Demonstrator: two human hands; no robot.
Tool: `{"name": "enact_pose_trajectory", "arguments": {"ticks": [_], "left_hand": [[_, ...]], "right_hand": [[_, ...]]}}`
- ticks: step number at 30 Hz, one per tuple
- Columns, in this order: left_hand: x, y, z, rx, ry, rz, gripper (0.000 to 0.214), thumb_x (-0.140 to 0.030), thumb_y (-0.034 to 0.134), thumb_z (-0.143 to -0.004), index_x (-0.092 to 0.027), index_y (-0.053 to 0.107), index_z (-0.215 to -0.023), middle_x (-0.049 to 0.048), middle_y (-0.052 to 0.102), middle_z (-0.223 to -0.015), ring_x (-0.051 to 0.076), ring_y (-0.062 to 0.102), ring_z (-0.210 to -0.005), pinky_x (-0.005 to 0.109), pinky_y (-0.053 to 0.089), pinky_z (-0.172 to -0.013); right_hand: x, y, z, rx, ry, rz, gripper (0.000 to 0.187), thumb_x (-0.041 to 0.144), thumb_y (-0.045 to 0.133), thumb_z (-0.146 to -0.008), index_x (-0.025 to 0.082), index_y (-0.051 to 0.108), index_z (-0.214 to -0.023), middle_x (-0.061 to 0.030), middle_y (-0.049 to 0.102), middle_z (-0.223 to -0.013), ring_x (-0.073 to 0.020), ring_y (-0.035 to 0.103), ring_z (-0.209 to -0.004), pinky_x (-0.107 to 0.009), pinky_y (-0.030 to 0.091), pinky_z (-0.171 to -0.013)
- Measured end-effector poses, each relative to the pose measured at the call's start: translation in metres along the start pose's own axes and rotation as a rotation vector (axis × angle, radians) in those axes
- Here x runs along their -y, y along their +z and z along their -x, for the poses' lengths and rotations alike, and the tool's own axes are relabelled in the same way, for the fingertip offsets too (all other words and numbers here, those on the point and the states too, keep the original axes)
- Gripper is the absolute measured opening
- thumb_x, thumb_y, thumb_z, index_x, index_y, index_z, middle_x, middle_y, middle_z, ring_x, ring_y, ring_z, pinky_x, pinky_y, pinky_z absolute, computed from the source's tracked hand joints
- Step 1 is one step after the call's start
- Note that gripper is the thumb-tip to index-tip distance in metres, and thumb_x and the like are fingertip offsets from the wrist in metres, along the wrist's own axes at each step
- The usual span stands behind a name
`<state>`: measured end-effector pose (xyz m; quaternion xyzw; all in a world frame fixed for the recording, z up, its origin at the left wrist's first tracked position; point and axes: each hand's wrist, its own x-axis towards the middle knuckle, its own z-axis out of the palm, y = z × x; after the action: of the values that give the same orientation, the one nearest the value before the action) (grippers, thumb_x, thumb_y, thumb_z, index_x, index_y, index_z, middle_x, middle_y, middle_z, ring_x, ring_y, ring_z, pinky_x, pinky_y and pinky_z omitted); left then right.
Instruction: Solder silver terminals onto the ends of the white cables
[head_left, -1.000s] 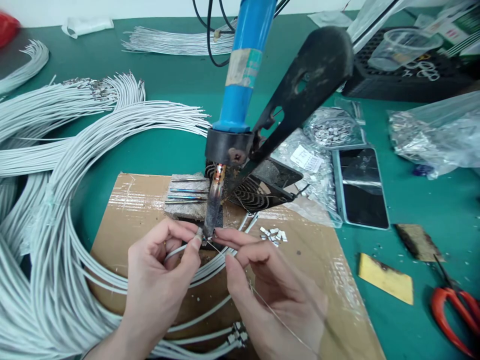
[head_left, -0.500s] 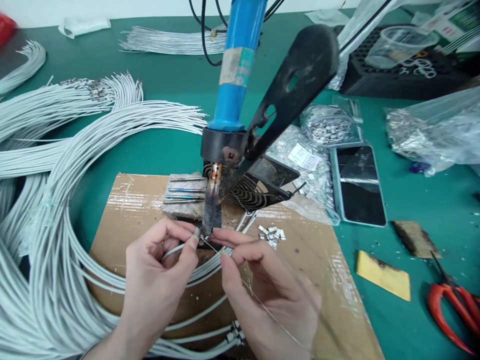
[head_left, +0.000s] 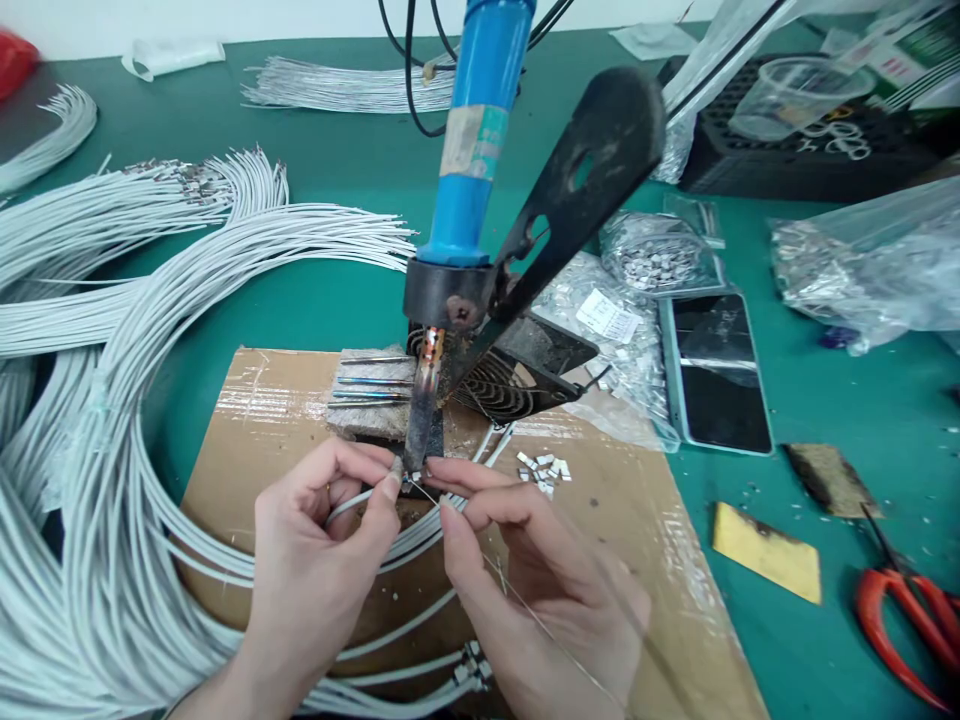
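A blue-handled soldering iron (head_left: 472, 150) is clamped tip-down in a black metal stand arm (head_left: 581, 190). My left hand (head_left: 330, 540) pinches a white cable (head_left: 349, 505) close to its end, just left of the iron's tip. Between thumb and fingers my right hand (head_left: 532, 570) holds a thin solder wire (head_left: 559, 645), whose end reaches toward the tip. A small metallic piece (head_left: 415, 477) sits at the tip, partly hidden by my fingers. Behind my hands, more white cables curve across the cardboard (head_left: 255, 400).
Bundles of white cables (head_left: 97, 500) fill the left side. Small white metal pieces (head_left: 544, 470) lie right of the iron. Farther right are a phone (head_left: 720, 370), bags of metal parts (head_left: 652, 250), a yellow sponge (head_left: 765, 550) and red-handled cutters (head_left: 904, 610). A black fan (head_left: 517, 375) stands behind.
Both hands stay almost in place at the iron's tip, each with the same hold. The whole view has shifted very slightly.
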<state>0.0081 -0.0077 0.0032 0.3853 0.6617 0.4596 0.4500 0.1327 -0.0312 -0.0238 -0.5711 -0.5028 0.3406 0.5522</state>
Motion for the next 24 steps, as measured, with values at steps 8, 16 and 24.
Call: {"name": "enact_pose_trajectory", "arguments": {"ticks": [8, 16, 24], "left_hand": [[0.0018, -0.0019, -0.0030, 0.022, 0.011, -0.012, 0.011, -0.016, 0.078, -0.073, -0.018, 0.070, -0.066, 0.0022, 0.076, -0.084, 0.011, 0.068, -0.066, 0.015, 0.051, -0.057], [-0.0005, 0.0001, 0.0004, 0.008, 0.009, 0.004, 0.012, -0.015, 0.077, -0.074, -0.019, 0.068, -0.066, -0.0001, 0.075, -0.083, 0.009, 0.070, -0.068, 0.013, 0.053, -0.060], [0.0035, -0.0041, -0.0032, 0.049, 0.043, -0.040, 0.011, -0.015, 0.078, -0.074, -0.019, 0.070, -0.067, 0.0017, 0.077, -0.083, 0.012, 0.072, -0.068, 0.015, 0.055, -0.060]], "right_hand": [[-0.0030, -0.0004, -0.0001, 0.015, 0.001, -0.026, 0.019, 0.011, 0.068, -0.090, 0.025, 0.063, -0.078, -0.0018, 0.084, -0.105, -0.0181, 0.080, -0.095, -0.028, 0.061, -0.086], [-0.0010, -0.0003, -0.0007, 0.001, -0.005, -0.014, 0.018, 0.012, 0.070, -0.090, 0.024, 0.064, -0.078, -0.0040, 0.084, -0.102, -0.0198, 0.081, -0.092, -0.029, 0.061, -0.083], [-0.0010, -0.0002, -0.0006, 0.007, -0.009, 0.003, 0.017, 0.013, 0.070, -0.089, 0.024, 0.065, -0.077, -0.0058, 0.084, -0.100, -0.0223, 0.081, -0.093, -0.030, 0.063, -0.081]]}}
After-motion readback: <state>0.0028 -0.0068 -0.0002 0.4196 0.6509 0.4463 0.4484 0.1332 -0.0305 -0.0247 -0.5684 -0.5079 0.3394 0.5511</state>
